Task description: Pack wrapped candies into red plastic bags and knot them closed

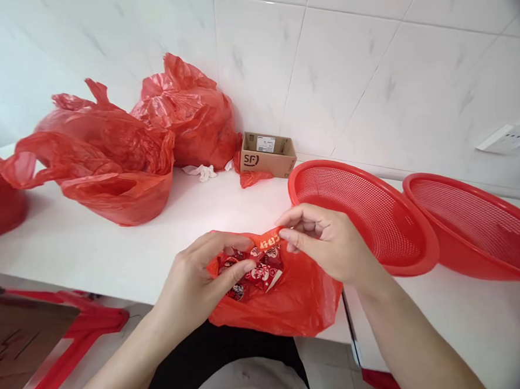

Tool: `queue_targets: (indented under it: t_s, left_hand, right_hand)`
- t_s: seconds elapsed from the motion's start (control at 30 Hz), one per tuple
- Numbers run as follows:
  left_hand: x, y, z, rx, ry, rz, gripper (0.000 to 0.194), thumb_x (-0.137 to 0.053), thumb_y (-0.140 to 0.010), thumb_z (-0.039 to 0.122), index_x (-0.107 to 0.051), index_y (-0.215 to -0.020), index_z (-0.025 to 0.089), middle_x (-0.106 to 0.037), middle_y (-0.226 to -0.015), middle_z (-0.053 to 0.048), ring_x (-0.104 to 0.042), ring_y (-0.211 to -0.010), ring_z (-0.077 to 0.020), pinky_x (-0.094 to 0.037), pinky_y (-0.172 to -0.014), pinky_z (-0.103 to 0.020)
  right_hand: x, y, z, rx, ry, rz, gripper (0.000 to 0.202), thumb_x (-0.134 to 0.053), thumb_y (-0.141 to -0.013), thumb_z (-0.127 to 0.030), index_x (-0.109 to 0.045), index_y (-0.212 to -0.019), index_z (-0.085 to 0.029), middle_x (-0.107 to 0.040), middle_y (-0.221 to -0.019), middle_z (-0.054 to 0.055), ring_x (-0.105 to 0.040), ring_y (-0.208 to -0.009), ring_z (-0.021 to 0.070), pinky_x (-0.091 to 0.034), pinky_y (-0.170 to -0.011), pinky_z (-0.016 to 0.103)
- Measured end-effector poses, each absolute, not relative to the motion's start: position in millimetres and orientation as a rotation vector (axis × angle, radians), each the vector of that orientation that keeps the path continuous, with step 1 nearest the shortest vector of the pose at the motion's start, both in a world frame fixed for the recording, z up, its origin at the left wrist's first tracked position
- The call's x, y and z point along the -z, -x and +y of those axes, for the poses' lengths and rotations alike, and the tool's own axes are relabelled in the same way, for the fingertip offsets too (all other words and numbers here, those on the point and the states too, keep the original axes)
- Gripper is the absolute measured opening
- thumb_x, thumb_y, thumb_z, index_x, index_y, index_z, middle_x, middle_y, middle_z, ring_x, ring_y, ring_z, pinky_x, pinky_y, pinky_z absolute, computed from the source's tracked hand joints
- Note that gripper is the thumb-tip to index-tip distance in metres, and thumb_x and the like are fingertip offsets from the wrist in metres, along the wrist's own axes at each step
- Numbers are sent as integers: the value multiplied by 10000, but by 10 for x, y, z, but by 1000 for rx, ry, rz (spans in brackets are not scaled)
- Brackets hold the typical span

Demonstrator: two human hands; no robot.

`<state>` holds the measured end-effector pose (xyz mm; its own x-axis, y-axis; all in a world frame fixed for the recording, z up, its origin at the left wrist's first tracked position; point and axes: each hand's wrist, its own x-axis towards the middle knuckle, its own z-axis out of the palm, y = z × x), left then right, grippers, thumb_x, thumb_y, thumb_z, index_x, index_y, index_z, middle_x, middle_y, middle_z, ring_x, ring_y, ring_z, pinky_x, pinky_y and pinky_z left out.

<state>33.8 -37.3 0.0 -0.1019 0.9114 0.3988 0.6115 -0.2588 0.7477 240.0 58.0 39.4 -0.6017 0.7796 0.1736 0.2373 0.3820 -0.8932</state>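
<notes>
A red plastic bag (304,297) lies spread at the table's front edge, with several small dark-red wrapped packets (261,275) in its mouth. My right hand (321,236) pinches the right end of a small red strip with yellow characters (270,240), held just above those packets. Whether the strip is a separate wrapper or part of the bag I cannot tell. My left hand (202,267) is over the bag's left side, thumb and index finger apart. Its index fingertip is by the strip's left end, and its thumb tip lies over the packets. Its other fingers are mostly hidden.
Full red bags (121,151) stand at the left and back. Beside them are a small cardboard box (268,161) and crumpled white tissue (202,172). Two red perforated baskets (415,245) sit at the right. A brown carton (8,343) is below the table's left edge.
</notes>
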Motion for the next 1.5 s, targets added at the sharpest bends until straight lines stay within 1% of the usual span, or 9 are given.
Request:
queue_targets:
  t_s: [0.1, 0.3, 0.43, 0.67, 1.0, 1.13, 1.23, 1.37, 1.5]
  left_hand:
    - [23, -360, -351, -1339, -1828, 1676, 143, -608, -899, 313, -687, -827, 219, -702, -823, -13, -634, -756, -159, -502, -710, -273]
    - [31, -306, -350, -1371, -1705, 1780, 155, -665, -849, 356, -661, -921, 219, -688, -838, -1, -609, -741, -148, -508, -723, -280]
    - [43, -282, -333, -1330, -1729, 1772, 129, -644, -861, 349, -688, -834, 230, -702, -784, 1, -636, -713, -157, -522, -696, -276]
    - [140, -161, -331, -1329, -1949, 1822, 88, -607, -886, 274, -694, -886, 259, -730, -926, -4, -666, -909, -186, -513, -837, -299]
    - [306, 54, -635, -1245, -1311, 2292, 254, -680, -781, 528, -741, -780, 281, -767, -830, 34, -705, -826, -208, -519, -749, -281]
    - [291, 39, -734, -1351, -1067, 2379, 283, -677, -787, 468, -673, -653, 219, -591, -507, 46, -612, -597, -166, -455, -616, -273]
    - [298, 6, -776, -1428, -1013, 2313, 422, -562, -873, 455, -579, -537, 199, -470, -435, 44, -460, -463, -118, -371, -513, -264]
    - [366, 41, -772, -1424, -1134, 2205, 444, -404, -958, 486, -647, -726, 196, -529, -588, 15, -518, -630, -154, -431, -663, -289]
    - [453, 91, -728, -1277, -1238, 2037, 417, -429, -936, 561, -616, -1066, 212, -611, -862, -24, -576, -859, -205, -457, -878, -346]
  right_hand:
    - [-338, -2309, 592, -1240, 798, -2056, 69, -633, -885, -237, -672, -927, -199, -671, -781, 0, -633, -675, 120, -532, -639, 251]
    - [-290, -2249, 648, -1343, 705, -2046, 56, -638, -891, -234, -667, -924, -201, -665, -747, -10, -636, -659, 119, -528, -613, 239]
    - [-259, -2233, 662, -1299, 691, -2049, 75, -635, -882, -201, -687, -935, -211, -674, -770, -11, -636, -665, 114, -528, -624, 236]
    - [-246, -2316, 735, -1187, 599, -2239, 176, -572, -886, -113, -712, -902, -220, -705, -945, 11, -658, -847, 143, -530, -766, 268]
    - [-221, -2401, 771, -962, 713, -2723, 294, -488, -929, -127, -752, -966, -252, -749, -1023, -5, -681, -894, 176, -495, -812, 311]
    - [-129, -2324, 708, -951, 625, -2821, 324, -472, -929, -106, -745, -1010, -262, -746, -1039, 1, -676, -952, 191, -487, -860, 329]
    - [56, -2159, 585, -887, 609, -2984, 250, -548, -898, -146, -724, -1056, -227, -740, -1032, 50, -678, -963, 235, -492, -841, 357]
    - [297, -1944, 429, -647, 651, -3086, 355, -629, -839, -183, -643, -1189, -122, -714, -1028, 146, -687, -885, 302, -495, -689, 367]
    - [270, -1957, 454, -832, 692, -2871, 253, -551, -865, -141, -649, -1097, -150, -715, -1013, 107, -675, -912, 256, -499, -753, 359]
